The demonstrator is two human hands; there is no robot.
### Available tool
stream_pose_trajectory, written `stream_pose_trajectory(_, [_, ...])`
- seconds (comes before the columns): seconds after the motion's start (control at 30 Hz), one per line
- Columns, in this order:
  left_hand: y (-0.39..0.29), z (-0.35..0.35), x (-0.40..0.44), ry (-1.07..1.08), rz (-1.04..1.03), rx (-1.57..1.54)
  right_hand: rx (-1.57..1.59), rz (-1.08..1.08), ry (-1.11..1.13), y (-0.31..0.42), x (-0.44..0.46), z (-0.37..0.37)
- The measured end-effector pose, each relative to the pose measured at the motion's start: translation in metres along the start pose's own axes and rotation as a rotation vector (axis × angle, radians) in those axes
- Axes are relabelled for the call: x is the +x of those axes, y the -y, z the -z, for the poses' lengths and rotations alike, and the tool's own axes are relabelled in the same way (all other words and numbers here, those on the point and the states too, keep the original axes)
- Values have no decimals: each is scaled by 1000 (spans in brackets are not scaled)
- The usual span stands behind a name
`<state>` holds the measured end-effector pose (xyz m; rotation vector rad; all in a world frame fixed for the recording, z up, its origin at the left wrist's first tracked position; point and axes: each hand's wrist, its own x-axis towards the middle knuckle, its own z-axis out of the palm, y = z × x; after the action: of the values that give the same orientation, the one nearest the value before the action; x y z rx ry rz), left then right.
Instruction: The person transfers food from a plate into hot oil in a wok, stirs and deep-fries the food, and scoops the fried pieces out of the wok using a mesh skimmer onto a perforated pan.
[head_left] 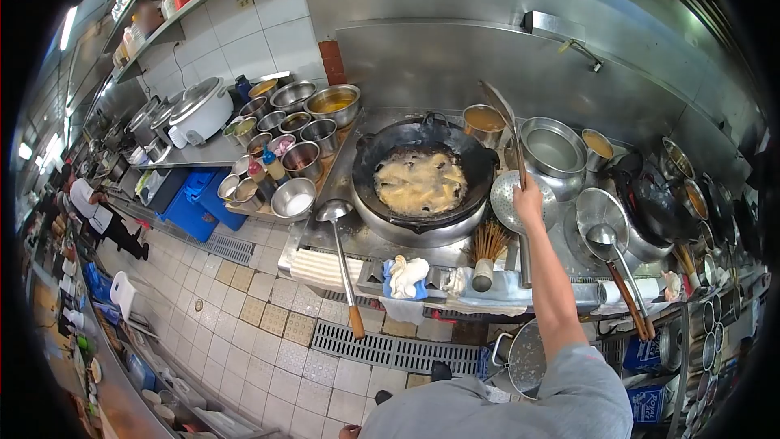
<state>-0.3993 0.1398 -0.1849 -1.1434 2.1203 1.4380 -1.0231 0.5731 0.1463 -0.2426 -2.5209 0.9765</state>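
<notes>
My right hand (526, 197) is closed around the handle of a wok spatula (497, 103), its metal blade pointing up and away. Just below that hand lies a perforated skimmer (510, 205). Left of it, a black wok (370, 175) sits on the stove, with pale yellow pieces (418, 183) frying in bubbling oil. Only a bit of my left hand (350, 432) shows at the bottom edge, low beside my body; its fingers are mostly out of view. A ladle (334, 211) with a wooden handle rests on the stove's left side, its handle over the front edge.
Steel bowls (293, 197) and sauce bottles crowd the left counter. A bamboo brush (489, 245) and folded cloths (408, 276) lie along the front edge. To the right are a strainer (601, 205) and several woks. A large pot (528, 358) stands low beside me; another person (93, 207) is far left.
</notes>
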Motion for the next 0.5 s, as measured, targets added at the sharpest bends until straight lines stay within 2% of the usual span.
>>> stream_pose_trajectory(0.07, [26,0,0,6,21,-33,225,164,-159,-6,-18,2])
stream_pose_trajectory(0.1, [21,4,-9,14,27,-25,287,246,-125,-11,-23,2])
stream_pose_trajectory(0.13, [12,6,-12,12,35,-9,280,234,-126,-1,-31,12])
stream_pose_trajectory(0.2, [-17,14,-15,2,40,20,471,-164,252,21,-42,31])
stream_pose_trajectory(0.23, [-37,18,-16,-5,38,30,462,-45,192,9,-40,16])
stream_pose_trajectory(0.27, [-56,20,-19,-13,38,39,461,-46,187,6,-42,17])
stream_pose_trajectory(0.33, [-60,27,-14,-32,41,50,663,-367,449,25,-56,29])
stream_pose_trajectory(0.37, [-71,26,-20,-44,44,52,808,-465,486,25,-61,22])
stream_pose_trajectory(0.4, [-60,28,-13,-50,45,42,808,-456,494,27,-68,15])
stream_pose_trajectory(0.47, [-43,31,6,4,108,-198,1124,-743,640,25,-76,5])
stream_pose_trajectory(0.5, [-41,31,3,-6,116,-218,1224,-751,717,27,-80,-1])
